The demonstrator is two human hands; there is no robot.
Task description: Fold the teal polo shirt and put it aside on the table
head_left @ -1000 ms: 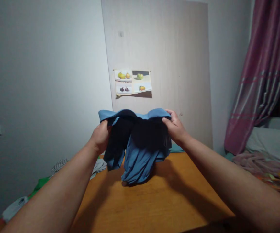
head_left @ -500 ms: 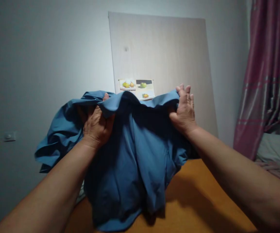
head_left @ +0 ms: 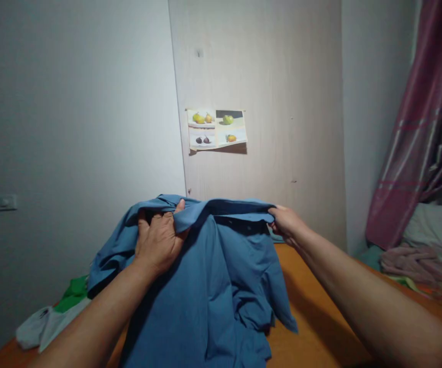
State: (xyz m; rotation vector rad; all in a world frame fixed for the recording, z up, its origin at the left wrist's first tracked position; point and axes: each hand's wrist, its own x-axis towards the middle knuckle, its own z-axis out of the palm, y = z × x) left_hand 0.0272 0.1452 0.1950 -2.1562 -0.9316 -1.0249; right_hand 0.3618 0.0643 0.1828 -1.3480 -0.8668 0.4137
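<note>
A blue shirt [head_left: 190, 286] hangs in loose folds between my hands, its lower part reaching down over the orange table. My left hand [head_left: 159, 240] is closed on the upper edge, the thumb showing above the cloth and the fingertips hidden in the folds. At the other end of that edge, my right hand [head_left: 287, 222] pinches the fabric between thumb and fingers. The band between the hands is stretched nearly level. Part of the shirt drapes to the left past my left hand, and a pointed flap dangles below the right.
Below lies an orange tabletop [head_left: 312, 306]. White and green cloth or bags [head_left: 63, 312] sit at its left. A fruit picture sheet [head_left: 216, 129] is stuck to the pale panel ahead. A pinkish blanket [head_left: 416, 263] lies at right under the purple curtain [head_left: 400, 153].
Both hands and the shirt have come lower in view. My right hand has gone from spread fingers to a pinch on the edge. The fruit pictures are now fully uncovered.
</note>
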